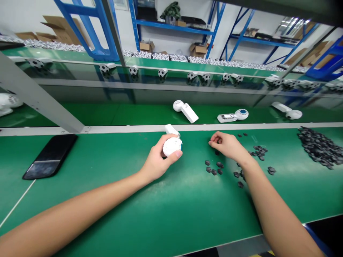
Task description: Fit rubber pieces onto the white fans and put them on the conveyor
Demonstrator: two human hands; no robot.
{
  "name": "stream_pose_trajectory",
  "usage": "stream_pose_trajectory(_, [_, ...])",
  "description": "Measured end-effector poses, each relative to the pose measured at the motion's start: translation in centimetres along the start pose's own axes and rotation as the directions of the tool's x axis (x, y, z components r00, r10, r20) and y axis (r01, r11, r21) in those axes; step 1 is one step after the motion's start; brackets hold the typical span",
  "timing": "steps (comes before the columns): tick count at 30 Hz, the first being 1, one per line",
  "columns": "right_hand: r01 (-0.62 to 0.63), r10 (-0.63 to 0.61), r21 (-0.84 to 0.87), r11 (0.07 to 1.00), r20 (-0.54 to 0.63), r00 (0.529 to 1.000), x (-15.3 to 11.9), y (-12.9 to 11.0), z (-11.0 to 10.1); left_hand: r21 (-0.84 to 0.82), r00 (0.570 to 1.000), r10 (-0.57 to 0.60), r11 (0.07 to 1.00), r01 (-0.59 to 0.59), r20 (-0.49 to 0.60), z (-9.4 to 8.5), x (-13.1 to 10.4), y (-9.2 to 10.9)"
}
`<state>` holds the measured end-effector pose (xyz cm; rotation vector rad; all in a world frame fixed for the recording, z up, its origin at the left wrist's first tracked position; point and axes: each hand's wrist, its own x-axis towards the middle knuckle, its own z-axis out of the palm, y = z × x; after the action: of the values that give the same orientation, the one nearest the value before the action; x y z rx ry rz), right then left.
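Observation:
My left hand [157, 162] is closed around the round head of a white ball-headed device [171, 146]. Its short handle points away from me, and a bit of blue shows at the head's right side. To the right, my right hand [227, 145] hovers low over the table, thumb and fingertips pinched together; whatever they may hold is hidden. Just below those fingertips lie several small black pentagon-shaped pieces [214, 172]. More black pieces [259, 152] are scattered beyond and beside the right wrist.
A large heap of black pieces [320, 148] lies at the right of the green table [177, 214]. A black phone [50, 156] rests at the left. Beyond the pale rail [128, 129] are white devices [189, 112], and football-patterned ones [133, 70] line the ledge behind. A slanted metal post [40, 92] stands left.

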<state>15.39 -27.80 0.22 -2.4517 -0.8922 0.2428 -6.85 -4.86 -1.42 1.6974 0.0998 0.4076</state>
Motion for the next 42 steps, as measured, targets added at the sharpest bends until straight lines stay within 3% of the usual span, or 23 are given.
stream_pose_trajectory(3, [0.061,-0.057,0.052,0.997,-0.072,0.996,-0.9,-1.9,0.1,0.000,1.000,-0.016,1.000,0.016,0.019,0.3,0.0,-0.3])
stream_pose_trajectory(5, [0.077,-0.070,0.115,0.990,-0.061,0.996,-1.7,-3.6,0.3,0.063,0.999,0.006,0.998,-0.009,0.040,0.4,0.0,-0.3])
stream_pose_trajectory(9, [0.047,-0.083,0.307,0.951,0.105,0.991,-3.8,-6.9,0.6,0.224,0.995,0.046,0.972,-0.065,0.088,0.4,0.0,0.0])
stream_pose_trajectory(14, [0.034,-0.182,0.478,0.878,0.267,0.946,-5.5,-9.2,1.1,0.291,0.986,0.087,0.948,-0.126,0.144,0.5,0.1,0.1])
stream_pose_trajectory(18, [-0.012,-0.163,0.565,0.825,0.258,0.952,-5.8,-9.6,2.2,0.292,0.977,0.096,0.945,-0.149,0.189,0.5,0.1,0.2])
stream_pose_trajectory(30, [0.020,-0.130,0.448,0.894,0.214,0.968,-5.8,-9.7,3.2,0.327,0.963,0.072,0.932,-0.157,0.258,0.5,0.0,0.4])
stream_pose_trajectory(42, [0.035,-0.125,0.389,0.921,0.209,0.970,-5.6,-9.7,4.1,0.347,0.970,0.048,0.929,-0.131,0.239,0.3,-0.1,1.0])
